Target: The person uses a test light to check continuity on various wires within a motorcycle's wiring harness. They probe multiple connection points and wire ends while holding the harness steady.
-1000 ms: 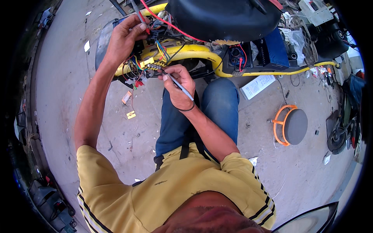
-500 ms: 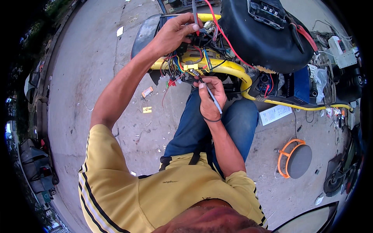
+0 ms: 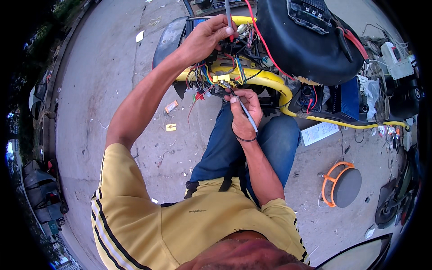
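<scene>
My left hand [image 3: 208, 38] pinches a grey test probe [image 3: 228, 17] with a red tip collar, its point down among the wires of a yellow-framed vehicle. A red lead [image 3: 262, 38] runs near it, over the black seat. Closer to my body, my right hand [image 3: 246, 111] is closed on a second grey test probe [image 3: 248, 116], whose lead loops at the wrist. That probe's tip is at a yellow connector block [image 3: 221, 80] with metal contacts; the exact contact point is hidden by my fingers. A bundle of coloured wires [image 3: 204, 74] hangs left of the block.
The black seat [image 3: 306, 49] is tipped up, with red-handled pliers [image 3: 353, 42] on it. A meter [image 3: 307, 96] sits in the frame's compartment. Yellow frame tubing [image 3: 270, 80] curves past my knees. An orange stool [image 3: 344, 185] stands on the right, near a printed sheet [image 3: 318, 133].
My left hand and its probe have shifted very slightly to the right. The right hand has stayed at the connector block.
</scene>
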A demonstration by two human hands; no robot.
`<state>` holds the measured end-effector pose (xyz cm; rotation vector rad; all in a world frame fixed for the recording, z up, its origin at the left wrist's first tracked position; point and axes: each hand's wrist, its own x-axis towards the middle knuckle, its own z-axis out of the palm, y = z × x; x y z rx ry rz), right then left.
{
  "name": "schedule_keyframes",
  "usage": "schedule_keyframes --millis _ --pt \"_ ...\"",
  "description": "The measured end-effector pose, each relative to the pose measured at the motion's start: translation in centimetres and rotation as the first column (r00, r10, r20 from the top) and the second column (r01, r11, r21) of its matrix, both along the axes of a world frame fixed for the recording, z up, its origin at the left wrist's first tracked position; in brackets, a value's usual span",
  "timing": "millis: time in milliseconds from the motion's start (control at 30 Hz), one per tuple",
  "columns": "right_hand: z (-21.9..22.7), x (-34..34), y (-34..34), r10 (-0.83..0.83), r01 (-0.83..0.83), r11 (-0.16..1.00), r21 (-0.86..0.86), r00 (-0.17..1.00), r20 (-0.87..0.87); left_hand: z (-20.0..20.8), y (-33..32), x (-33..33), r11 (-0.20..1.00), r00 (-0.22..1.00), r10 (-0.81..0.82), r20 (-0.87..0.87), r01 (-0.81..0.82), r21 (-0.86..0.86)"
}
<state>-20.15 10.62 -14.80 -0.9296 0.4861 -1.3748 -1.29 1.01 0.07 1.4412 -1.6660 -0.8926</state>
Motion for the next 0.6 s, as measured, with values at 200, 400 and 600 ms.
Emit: schedule_keyframes --millis 200,400,600 --pt "0.0 0.0 0.1 0.001 -0.001 1.0 0.007 1.0 -0.015 -0.5 -0.2 0.3 0.998 0.999 -0.025 0.037 0.027 -0.051" --pt "0.3 0.1 0.1 -0.015 0.015 1.0 -0.009 1.0 -0.01 -1.4 -0.6 0.5 0.993 0.996 -0.08 0.03 0.082 -0.085" --pt "-0.1 -0.1 -0.1 -0.005 0.005 1.0 0.006 0.998 -0.06 -0.9 -0.4 -0.2 0.985 0.993 -0.11 0.039 0.115 -0.13"
